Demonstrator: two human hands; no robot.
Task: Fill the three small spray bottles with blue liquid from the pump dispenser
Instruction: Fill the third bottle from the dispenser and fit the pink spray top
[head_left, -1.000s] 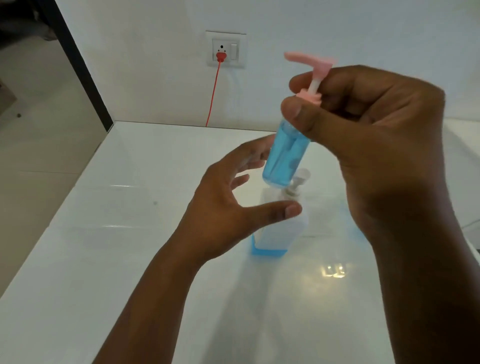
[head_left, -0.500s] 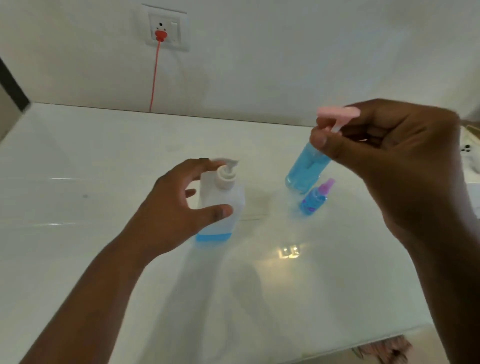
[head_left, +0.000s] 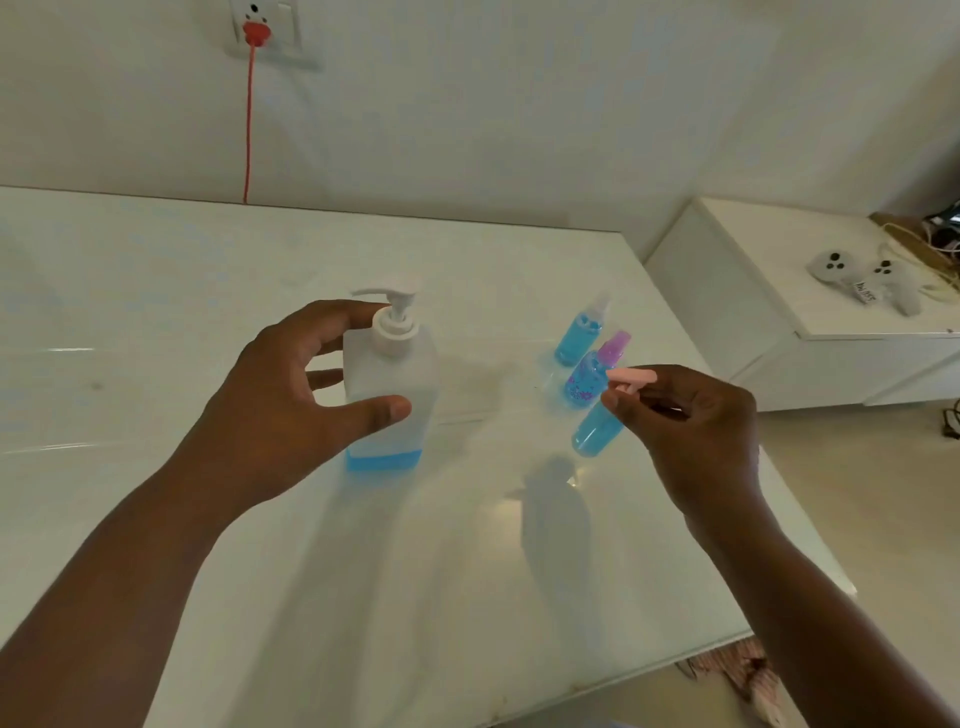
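The left hand (head_left: 291, 400) has its fingers spread wide around the pump dispenser (head_left: 390, 395), the thumb against its front; the dispenser stands on the white bench (head_left: 156, 291) with little blue liquid at the bottom. The right hand (head_left: 696, 431) pinches the pink-topped spray bottle (head_left: 597, 434) by its top, fingers curled narrow. Two more filled spray bottles (head_left: 576, 338) stand just behind it.

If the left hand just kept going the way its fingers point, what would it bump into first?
Most likely the pump dispenser: the left hand is spread open right beside it, thumb and fingers either side. Whether they already touch is unclear.
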